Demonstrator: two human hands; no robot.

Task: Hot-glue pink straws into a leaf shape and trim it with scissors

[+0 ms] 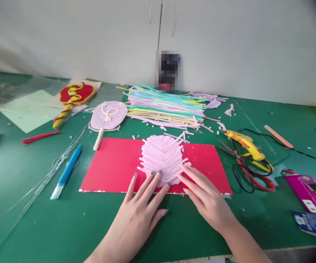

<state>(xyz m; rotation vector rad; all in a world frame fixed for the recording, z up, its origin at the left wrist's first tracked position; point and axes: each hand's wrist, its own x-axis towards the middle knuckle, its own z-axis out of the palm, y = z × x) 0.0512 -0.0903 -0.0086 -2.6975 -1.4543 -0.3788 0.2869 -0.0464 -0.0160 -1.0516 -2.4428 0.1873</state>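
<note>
A round panel of pale lilac fuzzy stems (162, 155), laid in a V pattern, lies on a red sheet (105, 164). Some stem ends stick out past its edge. My left hand (140, 208) is spread, with its fingertips resting on the panel's lower left edge and the red sheet. At the lower right edge, my right hand (209, 199) touches the panel with outstretched fingers. Neither hand grips anything. Just behind the sheet is a finished-looking lilac fan (108, 115) with a cream twisted handle.
Behind lies a bundle of coloured fuzzy stems (166, 106). To the right are a yellow glue gun (244, 142) with its cord and red-handled scissors (256, 179). On the left are a blue pen-like tool (67, 171), thin wires (56, 168) and a red fan (77, 94).
</note>
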